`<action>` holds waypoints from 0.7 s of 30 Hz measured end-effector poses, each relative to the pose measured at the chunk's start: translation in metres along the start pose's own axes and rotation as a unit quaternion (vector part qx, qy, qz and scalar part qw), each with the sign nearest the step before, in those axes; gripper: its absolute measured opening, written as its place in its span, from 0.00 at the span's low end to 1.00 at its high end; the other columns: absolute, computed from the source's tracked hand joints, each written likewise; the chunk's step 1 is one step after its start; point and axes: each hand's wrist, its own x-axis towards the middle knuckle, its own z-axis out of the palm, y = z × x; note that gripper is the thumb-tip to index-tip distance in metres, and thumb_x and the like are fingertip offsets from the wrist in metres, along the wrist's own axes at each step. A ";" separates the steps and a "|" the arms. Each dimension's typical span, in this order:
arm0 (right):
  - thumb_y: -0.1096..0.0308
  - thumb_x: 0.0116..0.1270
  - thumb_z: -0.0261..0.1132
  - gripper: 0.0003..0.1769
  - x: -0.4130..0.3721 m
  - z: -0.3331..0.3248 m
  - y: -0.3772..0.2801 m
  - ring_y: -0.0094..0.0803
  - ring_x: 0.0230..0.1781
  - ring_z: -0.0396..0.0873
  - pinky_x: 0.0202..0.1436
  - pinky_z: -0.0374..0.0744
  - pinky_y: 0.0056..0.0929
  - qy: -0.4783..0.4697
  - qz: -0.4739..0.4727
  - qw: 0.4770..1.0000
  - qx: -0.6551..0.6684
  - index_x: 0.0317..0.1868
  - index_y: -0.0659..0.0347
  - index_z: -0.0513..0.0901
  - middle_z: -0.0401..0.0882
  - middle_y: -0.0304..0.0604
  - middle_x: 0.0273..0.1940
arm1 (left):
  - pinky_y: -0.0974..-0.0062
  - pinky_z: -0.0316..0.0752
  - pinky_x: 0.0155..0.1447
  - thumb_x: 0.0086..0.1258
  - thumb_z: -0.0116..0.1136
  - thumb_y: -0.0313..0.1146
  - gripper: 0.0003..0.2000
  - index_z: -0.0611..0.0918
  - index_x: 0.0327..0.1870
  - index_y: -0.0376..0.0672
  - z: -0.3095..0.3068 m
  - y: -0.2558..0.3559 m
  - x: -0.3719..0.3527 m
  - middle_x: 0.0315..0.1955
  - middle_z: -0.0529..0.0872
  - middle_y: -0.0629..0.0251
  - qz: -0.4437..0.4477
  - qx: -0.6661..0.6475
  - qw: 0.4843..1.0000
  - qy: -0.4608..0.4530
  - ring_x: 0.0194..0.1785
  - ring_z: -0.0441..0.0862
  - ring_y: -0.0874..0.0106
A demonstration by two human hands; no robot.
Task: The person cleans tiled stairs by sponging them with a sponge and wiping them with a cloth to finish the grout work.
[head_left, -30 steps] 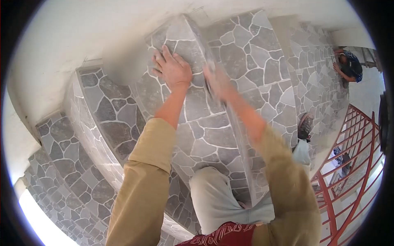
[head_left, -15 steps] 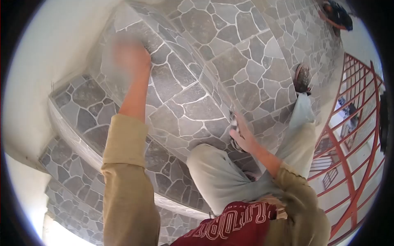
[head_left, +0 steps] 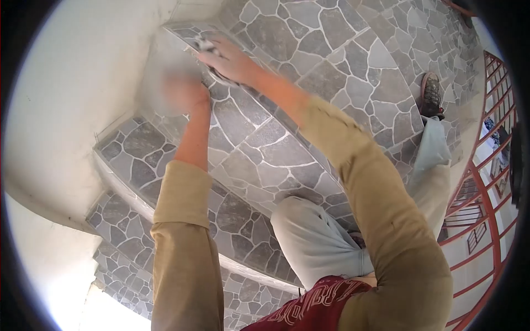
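Note:
My left hand (head_left: 185, 91) is low over the stone-patterned step near the wall; a blurred patch covers its fingers and anything in them. My right hand (head_left: 229, 60) is wrapped round a dark and white cloth (head_left: 208, 48), pressed at the upper edge of the step. Grey stone pieces with white joints cover the step (head_left: 251, 146). The two hands are close together, the right one slightly higher in view.
A pale wall (head_left: 72, 83) stands at the left. Lower steps (head_left: 124, 220) curve down at the lower left. A red metal railing (head_left: 477, 193) runs along the right. My bent knee (head_left: 295, 218) and shoe (head_left: 430, 94) are on the stone surface.
My right hand has moved with the cloth up and left along the step edge, from beside my knee to near my left hand. The view has shifted slightly.

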 end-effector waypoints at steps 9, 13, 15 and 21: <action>0.55 0.73 0.61 0.27 -0.133 -0.058 -0.018 0.32 0.55 0.79 0.61 0.73 0.30 -0.015 0.157 0.984 0.088 0.70 0.55 0.73 0.79 0.45 0.63 | 0.52 0.46 0.77 0.77 0.38 0.44 0.26 0.67 0.72 0.41 0.004 -0.004 0.000 0.73 0.64 0.50 0.002 0.019 1.000 -0.004 0.77 0.58 0.56; 0.54 0.75 0.56 0.27 -0.077 -0.046 -0.019 0.38 0.64 0.75 0.67 0.69 0.32 -0.083 0.124 0.987 0.057 0.70 0.55 0.73 0.76 0.48 0.66 | 0.52 0.45 0.77 0.78 0.38 0.43 0.26 0.66 0.73 0.41 0.000 -0.007 -0.002 0.73 0.63 0.48 0.015 0.012 1.000 -0.003 0.77 0.57 0.54; 0.55 0.76 0.55 0.26 -0.091 -0.051 -0.022 0.42 0.63 0.76 0.66 0.70 0.33 -0.052 0.079 0.994 0.059 0.68 0.58 0.74 0.78 0.50 0.64 | 0.52 0.45 0.77 0.78 0.38 0.43 0.26 0.66 0.73 0.41 0.003 -0.004 0.000 0.73 0.63 0.47 0.015 0.004 1.000 -0.005 0.77 0.57 0.54; 0.54 0.78 0.52 0.27 -0.109 -0.047 -0.014 0.41 0.71 0.70 0.71 0.67 0.34 -0.055 0.127 0.990 0.031 0.71 0.59 0.71 0.75 0.48 0.67 | 0.51 0.45 0.77 0.78 0.37 0.43 0.26 0.66 0.73 0.42 0.000 -0.014 -0.003 0.73 0.61 0.46 0.020 0.016 0.999 -0.022 0.77 0.56 0.54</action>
